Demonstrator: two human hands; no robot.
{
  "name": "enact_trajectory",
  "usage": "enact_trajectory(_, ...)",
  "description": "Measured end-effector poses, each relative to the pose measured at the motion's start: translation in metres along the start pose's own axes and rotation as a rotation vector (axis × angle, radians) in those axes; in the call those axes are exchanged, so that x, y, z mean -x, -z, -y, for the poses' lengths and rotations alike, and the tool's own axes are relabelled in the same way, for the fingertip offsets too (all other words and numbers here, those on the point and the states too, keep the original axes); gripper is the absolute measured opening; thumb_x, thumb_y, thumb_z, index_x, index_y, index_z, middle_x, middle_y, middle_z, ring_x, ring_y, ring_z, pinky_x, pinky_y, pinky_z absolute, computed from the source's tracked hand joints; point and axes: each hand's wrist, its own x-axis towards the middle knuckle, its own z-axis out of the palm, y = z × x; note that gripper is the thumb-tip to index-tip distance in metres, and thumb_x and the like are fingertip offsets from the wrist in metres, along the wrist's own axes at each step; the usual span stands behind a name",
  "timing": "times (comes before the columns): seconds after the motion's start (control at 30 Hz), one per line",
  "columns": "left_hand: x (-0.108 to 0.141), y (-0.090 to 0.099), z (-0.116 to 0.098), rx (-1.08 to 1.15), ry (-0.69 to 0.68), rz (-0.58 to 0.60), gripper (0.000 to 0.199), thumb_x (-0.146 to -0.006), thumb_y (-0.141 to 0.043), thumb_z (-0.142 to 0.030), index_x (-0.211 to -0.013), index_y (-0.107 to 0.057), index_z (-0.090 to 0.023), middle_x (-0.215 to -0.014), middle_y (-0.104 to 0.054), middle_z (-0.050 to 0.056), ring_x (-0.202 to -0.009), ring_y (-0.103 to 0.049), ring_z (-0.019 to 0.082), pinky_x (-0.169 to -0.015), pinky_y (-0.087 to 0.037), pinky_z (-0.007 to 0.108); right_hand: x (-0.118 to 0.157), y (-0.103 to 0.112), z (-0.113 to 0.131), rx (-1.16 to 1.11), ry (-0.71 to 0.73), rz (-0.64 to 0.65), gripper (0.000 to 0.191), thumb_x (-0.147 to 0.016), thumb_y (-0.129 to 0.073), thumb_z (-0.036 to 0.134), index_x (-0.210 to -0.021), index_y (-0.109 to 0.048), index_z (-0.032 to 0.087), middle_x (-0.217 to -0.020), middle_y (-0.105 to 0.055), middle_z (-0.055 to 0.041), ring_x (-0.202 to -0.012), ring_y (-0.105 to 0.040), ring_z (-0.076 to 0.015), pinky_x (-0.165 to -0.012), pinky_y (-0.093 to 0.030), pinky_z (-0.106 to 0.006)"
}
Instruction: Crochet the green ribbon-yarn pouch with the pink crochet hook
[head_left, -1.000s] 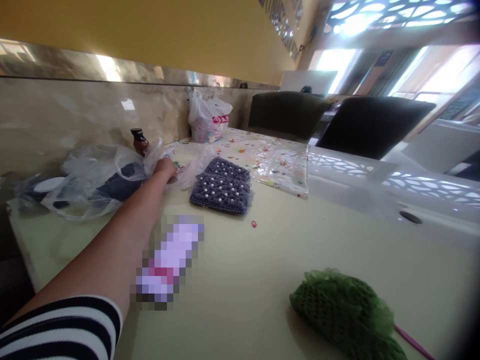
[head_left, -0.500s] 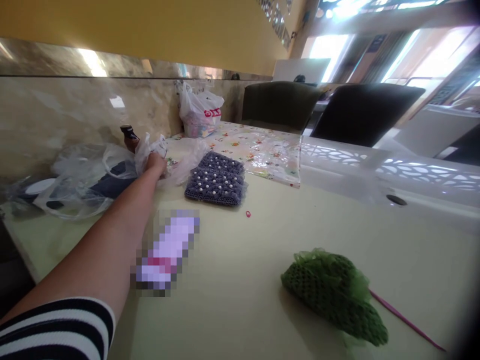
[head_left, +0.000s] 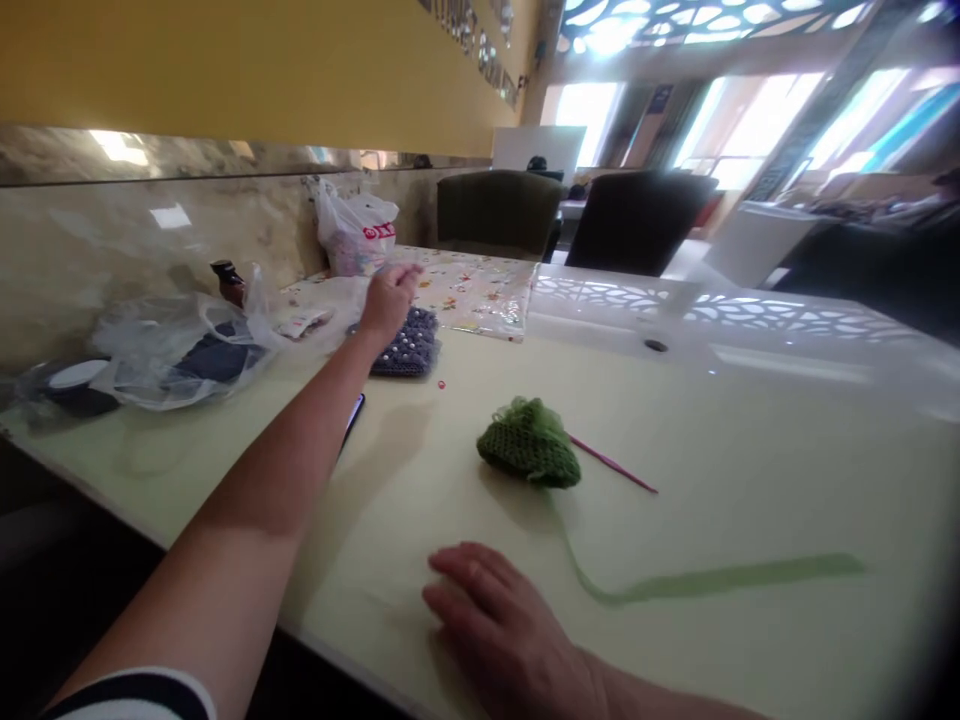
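My left hand (head_left: 391, 302) is stretched out above the purple beaded crochet piece (head_left: 409, 345), fingers bent forward; whether anything is between them is hidden. My right hand (head_left: 502, 625) rests low near the table's front edge, fingers slightly apart and holding nothing. Beyond it lies a green crocheted piece (head_left: 529, 445) with a sheer green ribbon (head_left: 735, 578) trailing to the right. A pink crochet hook (head_left: 615, 463) sticks out from behind the green piece. Partly hidden by my left forearm is a phone (head_left: 352, 420). A small red ring (head_left: 442, 384) lies beside the purple piece.
Clear plastic bags (head_left: 180, 350) with dark contents lie at the left, by a brown bottle (head_left: 229, 283). A white bag (head_left: 354, 230) stands against the wall near a flowered sheet (head_left: 480, 295). Dark chairs (head_left: 630, 220) stand beyond the table (head_left: 750, 430).
My left hand has left the small plastic packet and moved right, over the purple piece. My right hand has come into view. The camera has turned, showing the green ribbon.
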Motion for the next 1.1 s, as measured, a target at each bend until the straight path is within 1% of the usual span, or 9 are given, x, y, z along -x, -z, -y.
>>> enact_trajectory(0.1,0.057,-0.035,-0.043,0.006,-0.098,0.246,0.028,-0.086,-0.055,-0.037,-0.09,-0.071,-0.015,-0.055,-0.053,-0.003,-0.051,-0.044,0.011,-0.053,-0.035,0.024,-0.008,0.042,-0.009,0.281,-0.01,-0.213,0.036,-0.089,-0.048,0.007,-0.123,-0.057,0.015,-0.13,-0.056,-0.0166,-0.126,-0.049,-0.0275,-0.105,-0.042,-0.046)
enact_trajectory(0.2,0.117,-0.059,-0.08,0.031,-0.207,0.49,0.019,-0.079,-0.065,-0.034,-0.076,-0.073,-0.016,-0.069,-0.067,0.001,-0.066,-0.057,0.014,-0.064,-0.041,0.025,-0.012,0.081,-0.029,0.452,-0.221,-0.376,0.039,-0.09,-0.049,0.01,-0.129,-0.052,0.016,-0.136,-0.051,-0.018,-0.128,-0.047,-0.0294,-0.102,-0.042,-0.046)
enact_trajectory(0.37,0.178,-0.068,-0.123,0.027,-0.333,0.611,0.024,-0.087,-0.058,-0.04,-0.085,-0.073,-0.021,-0.082,-0.071,0.002,-0.075,-0.062,0.018,-0.07,-0.045,0.027,0.02,0.108,-0.047,0.344,-0.64,-0.105,0.021,-0.096,-0.048,0.027,-0.111,-0.06,0.018,-0.094,-0.07,-0.0071,-0.084,-0.063,-0.0204,-0.08,-0.046,-0.033)
enact_trajectory(0.47,0.19,-0.072,-0.133,0.057,-0.345,0.673,0.022,-0.083,-0.063,-0.043,-0.078,-0.074,-0.025,-0.08,-0.07,0.001,-0.071,-0.061,0.017,-0.064,-0.044,0.026,0.038,0.109,-0.043,0.163,-0.724,-0.055,0.025,-0.101,-0.04,0.03,-0.087,-0.059,0.019,-0.077,-0.067,-0.0006,-0.067,-0.059,-0.0125,-0.066,-0.041,-0.023)
enact_trajectory(0.6,0.2,-0.079,-0.133,0.054,-0.16,0.584,0.026,-0.079,-0.066,-0.049,-0.078,-0.071,-0.024,-0.062,-0.063,-0.002,-0.054,-0.052,0.013,-0.05,-0.038,0.025,0.043,0.134,-0.052,0.22,-0.687,0.05,0.03,-0.101,-0.041,0.04,-0.089,-0.06,0.02,-0.083,-0.068,-0.0002,-0.073,-0.058,-0.0125,-0.064,-0.036,-0.022)
enact_trajectory(0.73,0.201,-0.084,-0.119,0.025,-0.21,0.303,0.023,-0.082,-0.064,-0.043,-0.08,-0.067,-0.02,-0.078,-0.065,0.001,-0.066,-0.056,0.014,-0.057,-0.043,0.025,0.068,0.189,-0.089,0.551,-1.131,0.187,0.036,-0.102,-0.036,0.045,-0.104,-0.063,0.022,-0.102,-0.067,-0.0035,-0.088,-0.06,-0.0149,-0.068,-0.037,-0.023)
enact_trajectory(0.87,0.198,-0.091,-0.099,0.16,-0.17,0.305,0.021,-0.084,-0.065,-0.039,-0.077,-0.066,-0.019,-0.103,-0.067,0.005,-0.084,-0.06,0.016,-0.064,-0.047,0.023,0.116,0.228,-0.127,0.621,-1.332,0.333,0.023,-0.091,-0.057,0.029,-0.109,-0.066,0.018,-0.116,-0.062,-0.012,-0.104,-0.058,-0.023,-0.081,-0.041,-0.028)
enact_trajectory(0.97,0.2,-0.094,-0.092,0.291,-0.115,0.299,0.02,-0.085,-0.064,-0.037,-0.076,-0.064,-0.019,-0.103,-0.068,0.004,-0.082,-0.06,0.015,-0.067,-0.047,0.024,0.141,0.233,-0.144,0.578,-1.403,0.468,0.028,-0.08,-0.071,0.031,-0.105,-0.068,0.018,-0.115,-0.062,-0.0112,-0.102,-0.059,-0.0236,-0.081,-0.044,-0.029)
enact_trajectory(1.1,0.212,-0.094,-0.101,0.34,-0.23,0.401,0.014,-0.087,-0.063,-0.033,-0.082,-0.065,-0.02,-0.098,-0.069,0.004,-0.074,-0.058,0.014,-0.065,-0.044,0.026,0.146,0.223,-0.154,0.525,-1.418,0.565,0.025,-0.084,-0.068,0.033,-0.101,-0.067,0.015,-0.111,-0.064,-0.0098,-0.099,-0.06,-0.0206,-0.083,-0.048,-0.032)
